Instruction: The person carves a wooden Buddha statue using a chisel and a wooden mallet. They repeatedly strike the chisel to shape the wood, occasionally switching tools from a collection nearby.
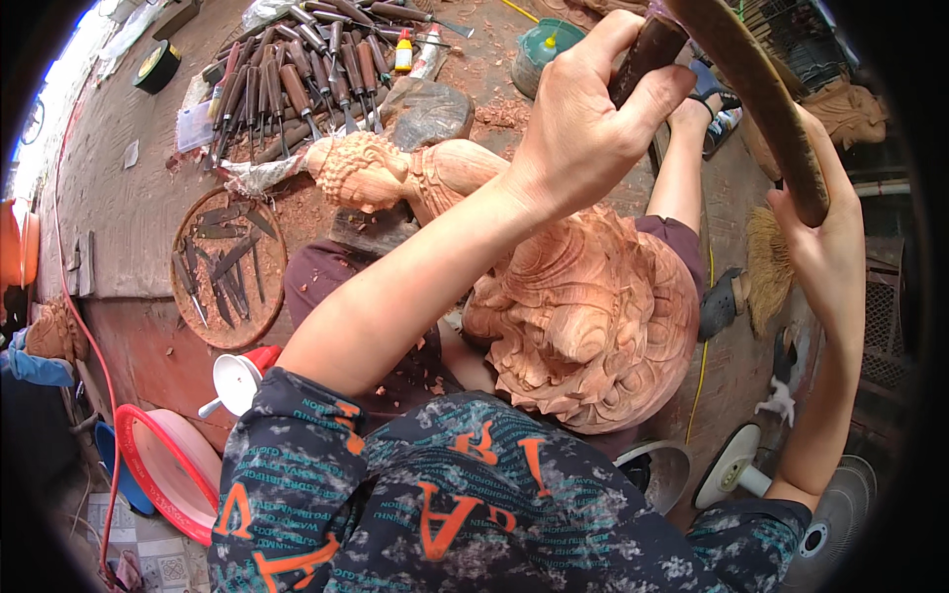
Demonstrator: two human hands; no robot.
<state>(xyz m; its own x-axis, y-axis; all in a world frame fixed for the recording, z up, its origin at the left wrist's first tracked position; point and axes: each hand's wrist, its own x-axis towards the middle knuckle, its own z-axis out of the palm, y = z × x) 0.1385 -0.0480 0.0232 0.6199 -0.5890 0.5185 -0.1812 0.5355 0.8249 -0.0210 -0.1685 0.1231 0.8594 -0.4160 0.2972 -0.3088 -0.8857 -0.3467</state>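
My left hand (583, 124) is wrapped round a dark brown wooden tool handle (649, 61), raised above a carved wooden figure. The upper end of this tool runs out of the picture, so its kind does not show. In my right hand (828, 212), lifted on the right, is a long curved wooden bar (766, 94); its far end is out of view as well. Between my legs lies the carved figure (593, 316) of reddish wood, with deep folds and scrolls. Its curly-haired head (358, 170) points to the upper left, and my left forearm hides part of its body.
A pile of wood-handled chisels (297, 84) lies at upper left, beside a small glue bottle (403, 51). Blades fill a round tray (265, 321) on the left. Also around me are a green pot (524, 74), a brush broom (766, 267) and a fan (825, 529).
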